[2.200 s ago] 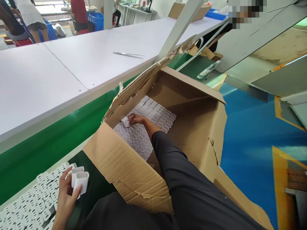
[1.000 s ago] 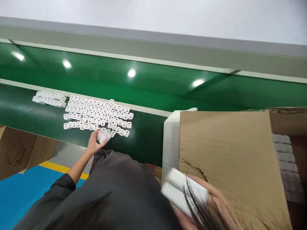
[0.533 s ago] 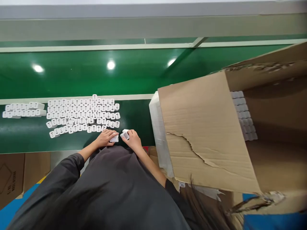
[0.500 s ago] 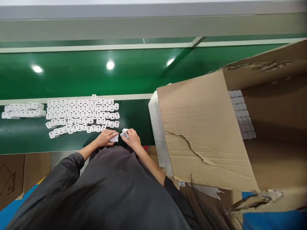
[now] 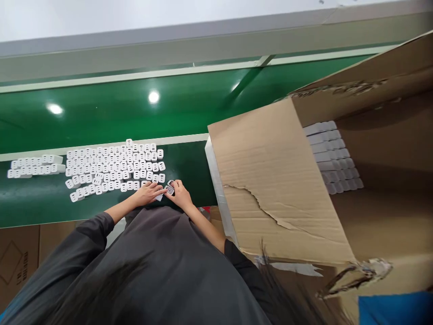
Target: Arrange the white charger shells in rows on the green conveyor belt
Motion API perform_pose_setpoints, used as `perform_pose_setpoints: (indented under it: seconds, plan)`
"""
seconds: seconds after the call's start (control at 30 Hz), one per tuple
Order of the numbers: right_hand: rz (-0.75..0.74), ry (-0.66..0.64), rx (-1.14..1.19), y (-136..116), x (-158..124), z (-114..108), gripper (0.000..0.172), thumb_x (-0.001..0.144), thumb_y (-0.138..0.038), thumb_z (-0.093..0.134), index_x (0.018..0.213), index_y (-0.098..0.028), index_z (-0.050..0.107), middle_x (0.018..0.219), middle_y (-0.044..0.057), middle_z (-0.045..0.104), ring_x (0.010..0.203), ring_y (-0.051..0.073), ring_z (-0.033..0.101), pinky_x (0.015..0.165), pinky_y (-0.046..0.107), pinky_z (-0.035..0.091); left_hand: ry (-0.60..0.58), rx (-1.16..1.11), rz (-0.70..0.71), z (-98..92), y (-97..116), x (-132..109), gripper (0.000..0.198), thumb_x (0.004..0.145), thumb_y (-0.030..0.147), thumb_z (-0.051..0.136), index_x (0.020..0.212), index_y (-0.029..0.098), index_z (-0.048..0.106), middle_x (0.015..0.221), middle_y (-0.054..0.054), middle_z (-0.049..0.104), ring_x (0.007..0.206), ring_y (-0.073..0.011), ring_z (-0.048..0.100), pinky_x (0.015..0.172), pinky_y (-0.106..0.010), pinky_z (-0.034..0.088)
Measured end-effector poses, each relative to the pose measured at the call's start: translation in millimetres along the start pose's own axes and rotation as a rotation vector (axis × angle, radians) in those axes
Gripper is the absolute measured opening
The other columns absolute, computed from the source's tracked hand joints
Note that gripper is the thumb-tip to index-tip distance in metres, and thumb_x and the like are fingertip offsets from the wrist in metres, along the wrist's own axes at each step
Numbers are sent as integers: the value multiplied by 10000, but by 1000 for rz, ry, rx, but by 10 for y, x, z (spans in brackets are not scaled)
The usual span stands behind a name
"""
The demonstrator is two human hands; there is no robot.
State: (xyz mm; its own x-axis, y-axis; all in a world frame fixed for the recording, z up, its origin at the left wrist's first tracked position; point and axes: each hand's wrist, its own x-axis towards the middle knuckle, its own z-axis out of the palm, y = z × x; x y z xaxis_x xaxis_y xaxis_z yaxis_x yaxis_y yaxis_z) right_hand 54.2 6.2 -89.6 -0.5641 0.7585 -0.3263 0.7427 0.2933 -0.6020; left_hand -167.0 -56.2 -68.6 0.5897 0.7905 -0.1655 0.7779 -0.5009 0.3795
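Along the near side of the worktop, your left hand is clamped on a white casing, your right hand on another casing between them, long axis unclear. Those rows of casings lie nearer your left!

Factory workshop, long green counter, rows of identical white casings, large cardboard box of white parts

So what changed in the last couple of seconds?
Right hand came out of the open carton with white casings, swinging left to meet the left hand at the dark green ledge. Left hand still grips white casing. Same as before: slotted white housings in rows on the ledge, carton on the right.
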Motion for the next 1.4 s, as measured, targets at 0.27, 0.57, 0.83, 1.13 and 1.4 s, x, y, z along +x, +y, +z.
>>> perform_pose_setpoints:
  seconds: [0.27,0.57,0.83,1.13,1.4]
  plan:
    - [20,58,206,69,8,96,405,854,-305,675,1225,-203,548,1372,137,455,1122,231,643,894,351,574,25,60,-82,30,65,5,629,946,74,399,1545,263,364,1512,-153,480,1129,-244,605,932,-362,398]
    - [60,119,319,62,-4,89,442,876,-314,648,1277,-179,521,1475,198,364,828,148,689,806,335,604,76,10,-74,-8,-17,-221,571,968,81,349,1485,297,461,1471,-101,542,984,-178,643,960,-332,418]
    - [-88,-54,265,-6,-224,-4,235,947,-259,523,1124,-228,674,1134,70,669,887,171,664,879,302,525,126,10,-185,138,69,-285,429,982,152,388,1358,208,587,1291,-140,657,1107,-245,608,949,-386,437]
    - [-141,-317,380,-45,-63,117,369,877,-206,651,1246,-189,648,1167,88,715,872,176,702,844,312,543,161,21,-187,142,32,-261,421,949,156,407,1316,202,608,1198,-97,686,1097,-207,631,1035,-379,446]
    - [-175,-363,488,-164,26,-126,366,882,-184,671,1247,-185,689,1157,39,750,963,153,730,843,192,533,405,177,-188,-26,-91,-151,344,887,153,462,1135,225,690,1122,-130,699,1057,-299,635,883,-429,457]
